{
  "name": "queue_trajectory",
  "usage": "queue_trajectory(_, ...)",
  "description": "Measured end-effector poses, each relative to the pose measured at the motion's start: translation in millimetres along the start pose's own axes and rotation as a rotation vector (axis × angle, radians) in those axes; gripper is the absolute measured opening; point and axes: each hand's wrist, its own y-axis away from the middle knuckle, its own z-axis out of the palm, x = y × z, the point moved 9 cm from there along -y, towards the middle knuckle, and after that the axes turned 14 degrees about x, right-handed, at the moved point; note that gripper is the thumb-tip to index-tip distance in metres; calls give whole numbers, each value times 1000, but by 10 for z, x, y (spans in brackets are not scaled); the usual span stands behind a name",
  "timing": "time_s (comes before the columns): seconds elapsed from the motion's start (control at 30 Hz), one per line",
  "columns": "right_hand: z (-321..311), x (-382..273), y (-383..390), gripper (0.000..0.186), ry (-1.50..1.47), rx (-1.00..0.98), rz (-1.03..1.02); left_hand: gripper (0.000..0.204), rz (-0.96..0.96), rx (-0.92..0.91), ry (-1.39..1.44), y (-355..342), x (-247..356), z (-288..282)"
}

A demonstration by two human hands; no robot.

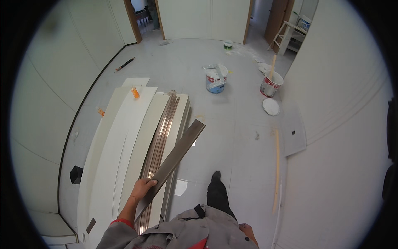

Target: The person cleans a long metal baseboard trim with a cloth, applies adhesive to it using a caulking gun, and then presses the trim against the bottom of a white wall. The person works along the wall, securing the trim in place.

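My left hand is closed on a long, flat, dark brown trim strip, thumb on top. The strip slants from beside my left sleeve up and to the right, over the edge of a stack of white panels. Beneath and beside it, a bundle of shiny copper-coloured strips lies lengthwise on the panels. My right hand hangs low at my right side; only part of it shows past my jacket, and its fingers are hidden.
Two orange tubs sit on or beside the panels. Ahead stand a blue-and-white bucket and a red-and-white bucket holding a stick. A round white lid and a yellowish strip lie along the right wall. Doorways open at the back.
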Motion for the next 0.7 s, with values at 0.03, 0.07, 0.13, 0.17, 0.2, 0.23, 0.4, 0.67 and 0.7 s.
queue_trajectory(0.03,33,-255,-437,29,-2,-38,-81,49,-22,-2,-24,-349,137,55)
queue_trajectory(0.07,125,-643,-786,29,17,-92,-125,51,68,56,-13,-651,303,33)
queue_trajectory(0.13,266,-1402,-1413,30,86,-188,-162,55,70,81,-67,-1066,762,6)
queue_trajectory(0.17,343,-1777,-1639,29,181,-255,-154,56,26,56,-130,-1245,993,-35)
queue_trajectory(0.2,397,-2156,-1864,29,276,-322,-153,58,17,23,-152,-1487,1079,-36)
queue_trajectory(0.23,471,-2459,-2025,28,405,-411,-142,56,4,18,-160,-1689,1174,-67)
queue_trajectory(0.4,1225,-4221,-2977,29,590,-634,-182,56,-55,-18,-158,-3004,1633,-115)
queue_trajectory(0.67,3006,-7407,-4374,30,442,-592,-338,64,-18,-18,-18,-5636,2461,-426)
queue_trajectory(0.7,3123,-7790,-4513,30,424,-580,-337,65,-6,-1,-20,-5947,2575,-562)
